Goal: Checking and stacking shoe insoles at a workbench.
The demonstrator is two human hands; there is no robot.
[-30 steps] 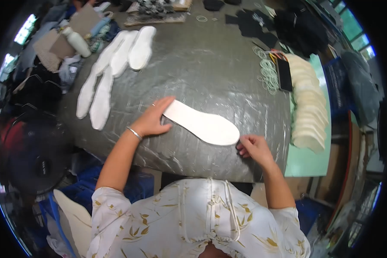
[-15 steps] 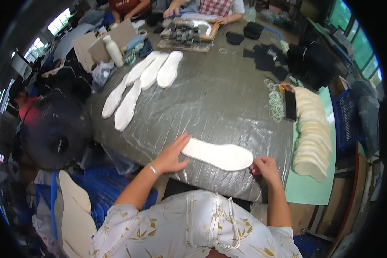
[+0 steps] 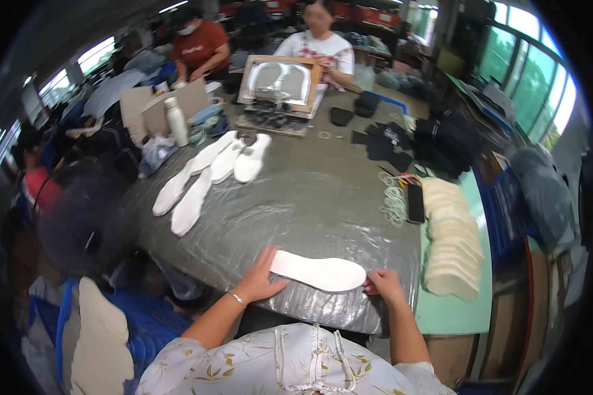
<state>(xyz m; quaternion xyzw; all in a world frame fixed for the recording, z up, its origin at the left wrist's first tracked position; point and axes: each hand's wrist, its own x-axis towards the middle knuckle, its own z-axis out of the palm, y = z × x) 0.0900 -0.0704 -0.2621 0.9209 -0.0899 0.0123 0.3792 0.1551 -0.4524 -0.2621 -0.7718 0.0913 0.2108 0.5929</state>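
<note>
A white insole (image 3: 319,271) lies flat across the near part of the table. My left hand (image 3: 262,280) rests at its narrower left end, thumb and fingers spread, the fingers along that edge. At the broad right end is my right hand (image 3: 383,287), its fingers curled in and the fingertips right at the rim. What lies between those fingertips is hidden. Farther back on the left, several more white insoles (image 3: 191,203) are laid out on the grey, plastic-covered table (image 3: 310,197), some overlapping.
Cream-coloured curved pieces (image 3: 451,257) are stacked in a row on a green board (image 3: 461,316) at right, beside a phone (image 3: 415,203) and greenish rubber bands (image 3: 393,205). A framed printing screen (image 3: 280,85) stands tilted up before a co-worker. A fan (image 3: 89,224) is at left.
The view has tilted up, showing more of the room. At the far end the framed screen has swung up from lying low. My hands stay at the two ends of the insole.
</note>
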